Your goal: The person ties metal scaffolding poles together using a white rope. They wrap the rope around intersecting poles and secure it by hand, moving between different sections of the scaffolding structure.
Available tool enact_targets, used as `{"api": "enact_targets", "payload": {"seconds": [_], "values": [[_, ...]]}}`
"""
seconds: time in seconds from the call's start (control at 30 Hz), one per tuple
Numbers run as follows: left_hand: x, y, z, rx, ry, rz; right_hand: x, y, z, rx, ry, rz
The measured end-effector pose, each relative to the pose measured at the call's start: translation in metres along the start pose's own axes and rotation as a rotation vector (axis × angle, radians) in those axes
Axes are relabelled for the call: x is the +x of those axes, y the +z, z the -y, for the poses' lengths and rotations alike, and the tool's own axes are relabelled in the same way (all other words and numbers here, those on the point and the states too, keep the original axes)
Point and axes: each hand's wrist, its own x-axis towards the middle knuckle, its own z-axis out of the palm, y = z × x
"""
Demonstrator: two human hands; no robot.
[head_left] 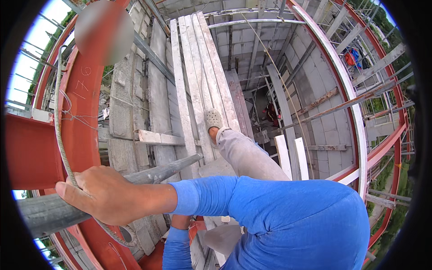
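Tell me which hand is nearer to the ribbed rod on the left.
Right. The right hand grips the ribbed rod; the left hand is hidden beneath the right forearm, its wrist farther right.

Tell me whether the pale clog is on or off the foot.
On: bare skin of the foot shows between the clog and the trouser leg.

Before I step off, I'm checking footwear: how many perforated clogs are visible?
1: the pale perforated clog on the pale planks, at the trouser leg's end. Another may be hidden.
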Motion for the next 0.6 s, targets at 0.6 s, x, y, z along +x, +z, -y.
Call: {"api": "enact_targets", "payload": {"seconds": [0.6], "values": [[0.13,-0.182,-0.133,-0.08,-0.363,0.406,0.093,-0.067,-0.012,0.518,0.753,0.156]]}}
